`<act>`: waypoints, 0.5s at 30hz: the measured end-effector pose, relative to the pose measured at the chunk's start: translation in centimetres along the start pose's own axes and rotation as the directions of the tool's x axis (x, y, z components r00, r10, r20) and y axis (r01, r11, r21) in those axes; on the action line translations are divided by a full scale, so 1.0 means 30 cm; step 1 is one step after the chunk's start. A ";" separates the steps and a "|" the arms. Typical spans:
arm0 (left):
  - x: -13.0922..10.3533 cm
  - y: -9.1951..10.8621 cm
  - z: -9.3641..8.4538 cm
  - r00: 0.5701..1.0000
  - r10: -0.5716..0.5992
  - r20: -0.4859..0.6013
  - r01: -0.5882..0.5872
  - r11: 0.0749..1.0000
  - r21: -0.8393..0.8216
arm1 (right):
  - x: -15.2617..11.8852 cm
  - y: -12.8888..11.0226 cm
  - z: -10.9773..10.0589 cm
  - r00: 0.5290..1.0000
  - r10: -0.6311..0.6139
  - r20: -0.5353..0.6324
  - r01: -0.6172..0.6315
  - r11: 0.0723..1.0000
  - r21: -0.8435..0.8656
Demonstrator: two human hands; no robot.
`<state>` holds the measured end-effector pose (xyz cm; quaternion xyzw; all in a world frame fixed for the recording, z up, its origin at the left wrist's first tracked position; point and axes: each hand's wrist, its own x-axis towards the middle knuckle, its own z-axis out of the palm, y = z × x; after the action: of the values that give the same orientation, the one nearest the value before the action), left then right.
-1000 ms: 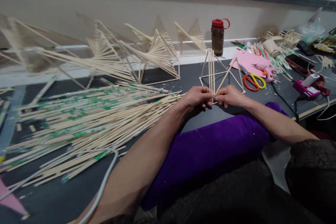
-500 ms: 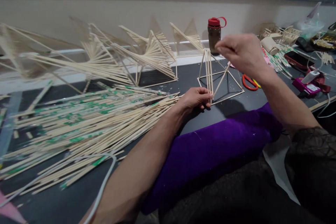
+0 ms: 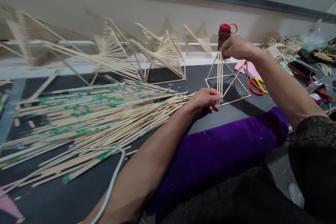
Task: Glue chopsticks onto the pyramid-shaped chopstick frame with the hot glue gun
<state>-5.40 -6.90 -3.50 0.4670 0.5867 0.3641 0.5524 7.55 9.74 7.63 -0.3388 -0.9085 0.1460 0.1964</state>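
Observation:
A small frame of thin wooden sticks (image 3: 236, 102) stands on the dark table, with several upright sticks (image 3: 219, 73) side by side at its left. My left hand (image 3: 208, 98) pinches the lower ends of these uprights. At their top, the closed fingers of my right hand (image 3: 232, 48) grip the upper ends, in front of a brown bottle with a red lid (image 3: 225, 28). Left of my left hand lies a wide pile of loose sticks (image 3: 126, 115), some in clear and green wrapping.
Fan-shaped stick models (image 3: 157, 54) line the wall. Scissors with red and yellow handles (image 3: 256, 87) lie on pink paper (image 3: 253, 70). A phone (image 3: 301, 70) is farther right. A purple cushion (image 3: 223, 143) borders the table; a white cable (image 3: 115, 178) crosses the left front.
My right hand has come down onto the tops of the upright sticks. My left hand keeps its hold at the bottom. The view has shifted, so things appear farther right.

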 end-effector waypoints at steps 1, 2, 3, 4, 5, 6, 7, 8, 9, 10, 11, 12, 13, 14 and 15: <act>-0.001 0.002 0.000 1.000 0.002 0.002 -0.002 1.000 0.003 | 0.001 -0.007 -0.004 1.000 0.002 0.018 -0.002 1.000 -0.018; -0.003 0.003 0.001 1.000 0.004 0.002 -0.004 1.000 0.005 | 0.000 -0.014 -0.007 1.000 0.001 0.016 0.000 1.000 -0.028; -0.004 0.005 0.001 1.000 0.004 0.001 -0.004 1.000 0.006 | -0.001 -0.022 -0.011 1.000 0.003 0.012 -0.003 0.999 -0.038; -0.004 0.006 0.001 1.000 0.004 0.000 -0.004 1.000 0.005 | -0.004 -0.029 -0.014 1.000 0.009 0.007 -0.009 0.999 -0.049; -0.004 0.006 0.001 1.000 0.004 -0.001 -0.004 1.000 0.004 | -0.007 -0.036 -0.016 1.000 0.019 0.004 -0.019 0.998 -0.060; -0.003 0.006 0.001 1.000 0.005 -0.001 -0.005 1.000 0.003 | -0.010 -0.041 -0.017 1.000 0.027 0.002 -0.026 0.997 -0.068; -0.002 0.005 0.000 1.000 0.005 -0.001 -0.005 1.000 0.002 | -0.012 -0.044 -0.016 1.000 0.026 0.001 -0.026 0.997 -0.072; 0.000 0.003 -0.001 1.000 0.004 -0.003 -0.004 1.000 0.001 | -0.013 -0.044 -0.014 1.000 0.019 0.001 -0.019 0.997 -0.074; 0.002 0.001 -0.001 1.000 0.002 -0.005 -0.002 1.000 0.000 | -0.012 -0.042 -0.009 1.000 0.007 0.000 -0.007 0.997 -0.076; 0.004 -0.001 -0.002 1.000 -0.001 -0.007 0.001 1.000 0.000 | -0.009 -0.037 -0.004 1.000 -0.002 0.001 0.002 0.997 -0.080; 0.006 -0.003 -0.003 1.000 -0.003 -0.007 0.003 1.000 0.000 | -0.004 -0.031 0.003 1.000 -0.001 0.000 0.001 0.996 -0.087; 0.007 -0.004 -0.004 1.000 -0.004 -0.005 0.004 1.000 0.000 | 0.002 -0.023 0.008 1.000 0.007 -0.002 -0.007 0.995 -0.095; 0.007 -0.005 -0.004 1.000 -0.004 -0.003 0.004 1.000 0.001 | 0.008 -0.015 0.010 1.000 0.019 -0.003 -0.020 0.995 -0.101; 0.007 -0.006 -0.004 1.000 -0.002 0.001 0.002 1.000 0.001 | 0.012 -0.010 0.007 1.000 0.014 -0.029 -0.016 0.995 -0.101; 0.007 -0.007 -0.004 1.000 -0.001 0.004 0.001 1.000 0.000 | 0.011 -0.008 -0.002 0.999 0.002 -0.050 -0.007 0.995 -0.100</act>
<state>-5.54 -6.75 -3.74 0.4675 0.5859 0.3630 0.5535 7.21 9.79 7.87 -0.3537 -0.9088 0.0921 0.2013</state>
